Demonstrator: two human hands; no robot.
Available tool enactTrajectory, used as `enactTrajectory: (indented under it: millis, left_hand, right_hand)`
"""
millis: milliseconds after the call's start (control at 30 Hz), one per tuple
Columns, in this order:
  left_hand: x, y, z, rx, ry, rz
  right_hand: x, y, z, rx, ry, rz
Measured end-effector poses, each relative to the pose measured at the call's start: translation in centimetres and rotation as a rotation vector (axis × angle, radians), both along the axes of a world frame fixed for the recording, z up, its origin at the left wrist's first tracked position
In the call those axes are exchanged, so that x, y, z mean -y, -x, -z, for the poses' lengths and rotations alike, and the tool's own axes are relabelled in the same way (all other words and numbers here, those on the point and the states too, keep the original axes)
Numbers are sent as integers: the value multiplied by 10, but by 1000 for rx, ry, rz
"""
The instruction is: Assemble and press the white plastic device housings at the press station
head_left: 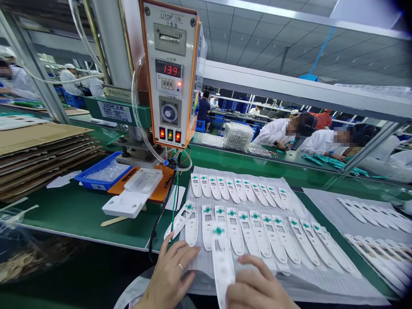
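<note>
The person's right hand (259, 288) seems closed on the lower end of a white plastic strip (222, 266), with the fingers over it, but the thumb is hidden, so I cannot see the pinch completely. This strip lies at the near edge of the white sheet (309, 283), and it points away from the person. The left hand (169, 274), which wears a ring (181, 266), is open, with its fingers just beside the strip and not holding it. The strip looks light and thin, a little stiff, but I think it could bend at its long window, and the smooth surface may slip a bit. It seems best to take it by the solid long edges, away from the green mark (218, 231) at its top. More strips (257, 231) lie in rows on the sheet, close together but mostly not overlapping. Behind the sheet stands a LITOP press (170, 73) with red digits, and to the left of the sheet are a blue tray (102, 174) and a cardboard stack (41, 150).
</note>
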State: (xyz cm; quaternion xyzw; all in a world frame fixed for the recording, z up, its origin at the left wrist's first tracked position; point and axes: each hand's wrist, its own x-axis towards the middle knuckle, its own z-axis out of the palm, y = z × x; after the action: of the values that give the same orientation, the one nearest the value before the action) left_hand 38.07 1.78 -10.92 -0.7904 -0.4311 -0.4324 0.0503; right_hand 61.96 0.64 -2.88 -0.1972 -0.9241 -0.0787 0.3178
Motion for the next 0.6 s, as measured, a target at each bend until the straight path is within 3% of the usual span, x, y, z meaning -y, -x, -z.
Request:
enactTrajectory:
  millis: [100,200,267,333,467,533,600]
  left_hand:
    - [10,6,-9,-90,-53,19]
    - [21,29,-23,-174,-220,-14]
    - [22,56,-33,-122,-340,-134]
    - [13,94,-49,-24,-393,-362]
    - [-36,184,-95,53,-246,-762]
    - [-68,224,-116,29,-42,-829]
    - [-98,254,-128,-11,178,-848]
  right_hand:
    - [-29,23,-3,20,-62,53]
    - [-56,43,16,48,-94,56]
    - [-67,49,31,55,-105,45]
    - [-74,53,43,27,-125,33]
    - [-79,55,54,-32,-199,0]
    - [-79,57,57,-35,-227,4]
    - [-78,57,61,-54,-254,25]
